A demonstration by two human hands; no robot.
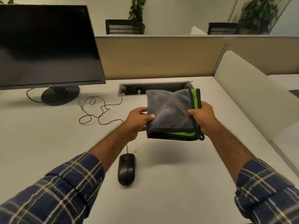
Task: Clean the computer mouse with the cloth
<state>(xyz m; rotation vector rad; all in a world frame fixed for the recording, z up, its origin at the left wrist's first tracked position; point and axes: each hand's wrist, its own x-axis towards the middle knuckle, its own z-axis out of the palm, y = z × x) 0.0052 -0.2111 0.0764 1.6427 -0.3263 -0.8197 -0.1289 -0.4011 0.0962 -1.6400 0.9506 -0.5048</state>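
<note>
**Folded cloth held in both hands above the desk**

Both hands grip a folded microfibre cloth, grey on its upper face with a green underside and black edging. The left hand pinches the cloth's left edge, thumb lying on top of the fabric and fingers curled beneath. The right hand pinches the right edge beside the black-and-green border, thumb on top and fingers wrapped under. The cloth is held roughly flat and clear of the desk, casting a soft shadow on the surface below; a small black hanging loop dangles from its near right corner.

The computer mouse, black and wired, lies on the desk nearer the viewer than the cloth, below and between the forearms, untouched by either hand. Its cable passes behind the left wrist and loops loosely across the desk to a recessed cable tray at the desk's rear edge.

A dark monitor on a round base stands at the left rear. Behind the desk runs a tan partition, with potted plants visible beyond it. Both forearms wear rolled blue plaid sleeves.
</note>
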